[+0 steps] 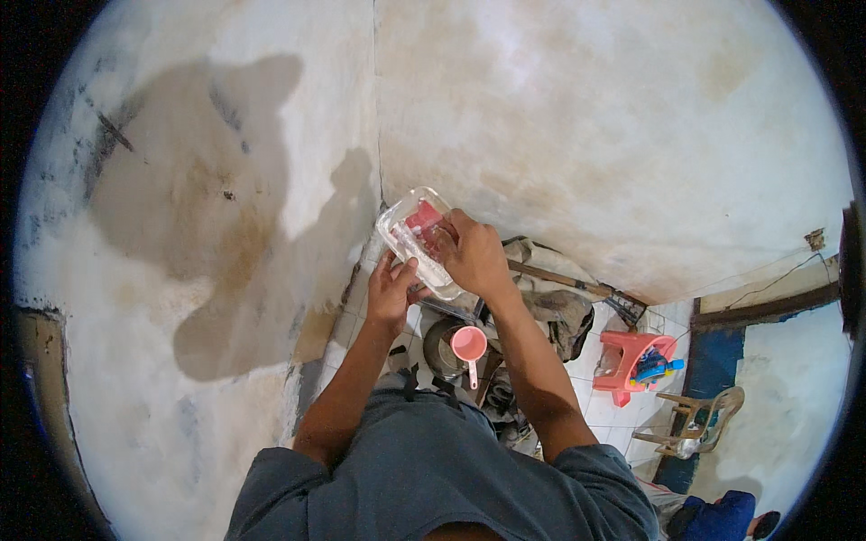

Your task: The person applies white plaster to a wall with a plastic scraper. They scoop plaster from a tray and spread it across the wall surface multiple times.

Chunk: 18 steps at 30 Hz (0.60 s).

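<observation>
Near the wall corner, a clear rectangular plastic tub point(390, 227) is held up in front of me. My left hand point(393, 290) is closed around its near left side, with the thumb on the rim. Inside lie white material point(422, 250) and a flat red piece point(422, 219) smeared with white. My right hand point(475, 254) reaches over the right rim with its fingers curled into the tub, at the red piece. Its fingertips are partly hidden, and the red piece's exact kind is not clear.
Below the tub, a pink dipper point(468, 343) rests over a dark round vessel point(439, 353). Crumpled cloth point(561, 314) lies along the right wall. A pink stool point(616, 362) holds a blue item point(657, 368); beyond are a wooden chair point(713, 417) and someone in blue point(722, 518).
</observation>
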Available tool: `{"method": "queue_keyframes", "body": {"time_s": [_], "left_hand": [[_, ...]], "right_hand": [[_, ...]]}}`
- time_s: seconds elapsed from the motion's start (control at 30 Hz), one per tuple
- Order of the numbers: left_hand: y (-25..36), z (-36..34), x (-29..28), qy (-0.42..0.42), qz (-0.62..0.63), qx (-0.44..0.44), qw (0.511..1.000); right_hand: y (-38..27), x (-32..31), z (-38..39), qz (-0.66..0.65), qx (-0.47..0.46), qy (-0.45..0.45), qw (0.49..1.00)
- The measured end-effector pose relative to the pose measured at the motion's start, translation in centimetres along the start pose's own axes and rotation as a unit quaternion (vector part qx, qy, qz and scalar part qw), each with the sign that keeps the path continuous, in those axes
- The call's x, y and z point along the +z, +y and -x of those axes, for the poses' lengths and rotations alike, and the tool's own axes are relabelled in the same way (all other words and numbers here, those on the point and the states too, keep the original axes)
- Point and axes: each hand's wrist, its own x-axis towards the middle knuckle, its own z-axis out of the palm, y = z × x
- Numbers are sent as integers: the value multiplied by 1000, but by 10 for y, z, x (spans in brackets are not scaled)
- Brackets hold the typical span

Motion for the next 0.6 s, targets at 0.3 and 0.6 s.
{"method": "queue_keyframes", "body": {"time_s": [0.3,0.6], "left_hand": [[14,-19,-23,-5,1,9,1000],[24,-27,-40,-10,-11,27,1000]], "right_hand": [[2,10,-25,-25,25,61,998],[-15,26,-37,-42,37,39,998]]}}
